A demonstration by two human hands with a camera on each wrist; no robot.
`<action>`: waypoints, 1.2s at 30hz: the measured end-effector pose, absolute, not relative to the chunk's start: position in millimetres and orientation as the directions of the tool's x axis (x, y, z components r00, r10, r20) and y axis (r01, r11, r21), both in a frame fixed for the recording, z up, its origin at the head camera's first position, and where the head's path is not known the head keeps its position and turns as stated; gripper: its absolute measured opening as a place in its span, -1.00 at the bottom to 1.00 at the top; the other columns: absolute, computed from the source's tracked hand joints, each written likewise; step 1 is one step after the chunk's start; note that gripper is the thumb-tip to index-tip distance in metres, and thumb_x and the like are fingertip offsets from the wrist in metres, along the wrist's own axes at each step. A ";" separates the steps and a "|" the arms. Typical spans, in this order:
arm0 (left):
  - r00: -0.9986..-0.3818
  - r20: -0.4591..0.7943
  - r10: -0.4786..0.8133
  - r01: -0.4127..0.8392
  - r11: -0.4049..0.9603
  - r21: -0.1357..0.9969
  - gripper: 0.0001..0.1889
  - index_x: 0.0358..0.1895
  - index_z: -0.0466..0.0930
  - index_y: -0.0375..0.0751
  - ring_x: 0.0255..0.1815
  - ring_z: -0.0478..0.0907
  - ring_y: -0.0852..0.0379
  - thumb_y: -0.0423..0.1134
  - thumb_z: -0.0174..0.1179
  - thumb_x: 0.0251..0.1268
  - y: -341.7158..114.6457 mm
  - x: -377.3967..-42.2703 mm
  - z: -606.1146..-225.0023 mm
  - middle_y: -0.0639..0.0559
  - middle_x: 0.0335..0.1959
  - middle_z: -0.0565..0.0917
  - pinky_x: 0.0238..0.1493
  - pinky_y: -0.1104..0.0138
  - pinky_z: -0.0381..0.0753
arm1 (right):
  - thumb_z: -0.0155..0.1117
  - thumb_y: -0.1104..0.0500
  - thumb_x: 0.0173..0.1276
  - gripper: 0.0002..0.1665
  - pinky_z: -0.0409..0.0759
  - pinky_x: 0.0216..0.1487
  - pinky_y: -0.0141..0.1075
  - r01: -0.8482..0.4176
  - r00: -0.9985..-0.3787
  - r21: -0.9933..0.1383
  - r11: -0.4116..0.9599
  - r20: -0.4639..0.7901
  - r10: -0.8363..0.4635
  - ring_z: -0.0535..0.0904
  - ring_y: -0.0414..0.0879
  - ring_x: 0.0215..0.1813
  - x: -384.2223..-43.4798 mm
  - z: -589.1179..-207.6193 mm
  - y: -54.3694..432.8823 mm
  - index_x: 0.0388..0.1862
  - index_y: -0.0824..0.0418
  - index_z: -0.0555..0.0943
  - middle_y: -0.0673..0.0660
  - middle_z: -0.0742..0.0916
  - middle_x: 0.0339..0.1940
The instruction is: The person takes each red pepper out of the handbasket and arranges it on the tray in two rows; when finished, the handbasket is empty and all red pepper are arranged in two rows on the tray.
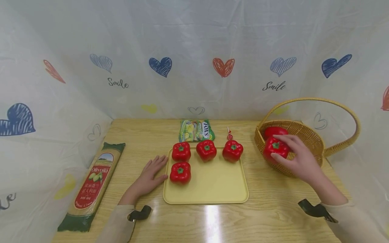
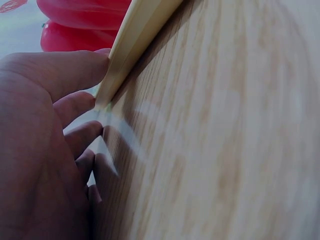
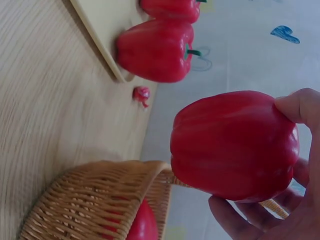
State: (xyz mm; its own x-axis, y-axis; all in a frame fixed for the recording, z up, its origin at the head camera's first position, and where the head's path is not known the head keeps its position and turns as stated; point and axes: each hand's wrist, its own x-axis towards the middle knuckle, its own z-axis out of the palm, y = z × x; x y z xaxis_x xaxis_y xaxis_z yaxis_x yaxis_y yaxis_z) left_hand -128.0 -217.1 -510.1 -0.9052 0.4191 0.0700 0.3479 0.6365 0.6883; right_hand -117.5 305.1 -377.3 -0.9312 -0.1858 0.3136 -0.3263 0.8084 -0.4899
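Note:
My right hand [image 1: 299,158] grips a red bell pepper [image 3: 235,146] between thumb and fingers, holding it above the near left side of a wicker basket [image 1: 316,138]. Another red pepper [image 1: 275,131] lies inside that basket. My left hand [image 1: 149,177] rests beside the left edge of a yellow tray [image 1: 218,184], its thumb touching the rim in the left wrist view. On the tray stand several red bell peppers with green stems: a near-left one [image 1: 180,172], one behind it [image 1: 181,151], a middle one [image 1: 206,150] and a right one [image 1: 232,151].
A green candy bag [image 1: 196,130] lies behind the tray, with a red lollipop [image 1: 230,135] to its right. A long spaghetti packet [image 1: 94,184] lies at the left. The basket's tall handle [image 1: 316,99] arches over it. A printed curtain [image 1: 188,91] backs the table.

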 end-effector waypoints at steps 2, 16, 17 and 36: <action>-0.905 0.070 0.419 0.348 0.637 0.687 -0.28 0.58 0.22 -0.20 0.64 -0.09 -0.28 -0.02 0.20 0.48 -217.0 -128.1 -510.1 -0.20 0.61 0.18 0.60 -0.17 -0.25 | 0.55 0.17 0.22 -0.29 0.57 0.00 0.19 -0.342 -0.926 -0.487 0.804 0.319 -0.201 0.50 0.27 0.15 -116.6 -378.2 301.6 0.36 0.15 0.54 0.25 0.53 0.20; -0.905 0.067 0.419 0.345 0.634 0.692 -0.27 0.58 0.22 -0.21 0.65 -0.09 -0.26 -0.03 0.23 0.46 -216.6 -129.2 -510.3 -0.19 0.61 0.17 0.61 -0.15 -0.27 | 0.57 0.14 0.22 -0.32 0.62 0.03 0.23 -0.414 -0.903 -0.483 0.771 0.321 -0.284 0.56 0.19 0.17 -109.7 -385.2 273.9 0.32 0.09 0.57 0.15 0.56 0.22; -0.906 0.068 0.419 0.345 0.635 0.691 -0.27 0.58 0.22 -0.21 0.65 -0.09 -0.26 -0.03 0.23 0.46 -216.6 -129.3 -510.4 -0.19 0.61 0.18 0.61 -0.15 -0.27 | 0.57 0.14 0.22 -0.32 0.62 0.04 0.23 -0.417 -0.903 -0.487 0.767 0.320 -0.288 0.56 0.18 0.17 -109.1 -386.0 271.9 0.33 0.08 0.57 0.14 0.56 0.22; -0.903 0.071 0.423 0.353 0.637 0.685 -0.28 0.58 0.22 -0.19 0.65 -0.09 -0.27 -0.03 0.22 0.47 -217.1 -130.4 -512.5 -0.19 0.61 0.17 0.61 -0.16 -0.26 | 0.58 0.09 0.21 -0.33 0.64 0.10 0.20 -0.448 -0.893 -0.528 0.722 0.297 -0.337 0.60 0.15 0.18 -107.2 -403.8 242.3 0.31 0.08 0.58 0.11 0.59 0.22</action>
State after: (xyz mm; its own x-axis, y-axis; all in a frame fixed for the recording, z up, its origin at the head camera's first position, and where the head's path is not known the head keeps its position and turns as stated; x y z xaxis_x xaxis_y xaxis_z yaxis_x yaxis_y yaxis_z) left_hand -130.4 -217.1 -512.5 -0.9033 0.4231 0.0713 0.3526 0.6374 0.6851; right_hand -107.2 242.3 -403.8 -0.8934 -0.3369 0.2973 -0.4478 0.7218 -0.5277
